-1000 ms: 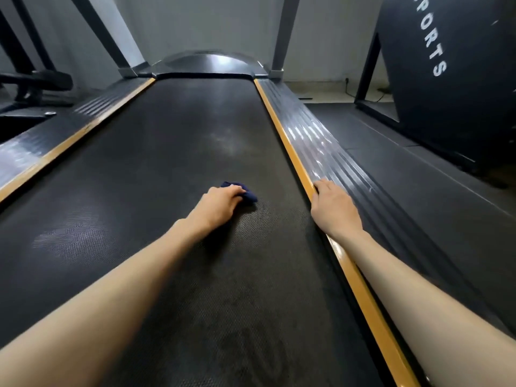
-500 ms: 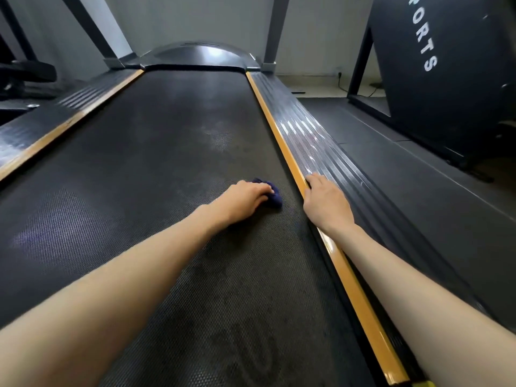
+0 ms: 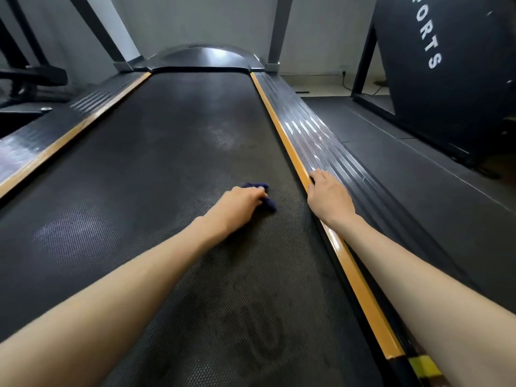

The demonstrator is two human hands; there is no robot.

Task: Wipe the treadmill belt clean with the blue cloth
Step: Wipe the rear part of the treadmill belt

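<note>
**Cloth pressed to the belt**

The left hand [image 3: 240, 201] presses a bunched blue cloth [image 3: 265, 198] flat against the dark treadmill belt [image 3: 167, 169], right of its centre. The right hand [image 3: 329, 196] rests palm down on the ribbed side rail [image 3: 315, 141], fingers over the orange trim strip [image 3: 282, 132]. A pale dusty patch [image 3: 223, 138] shows farther up the belt.

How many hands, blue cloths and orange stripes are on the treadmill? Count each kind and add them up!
Hands: 2, the left hand pressing the blue cloth and the right hand resting on the side rail
Blue cloth: 1
Orange stripes: 2, the left stripe and the right stripe
Total: 5
</note>
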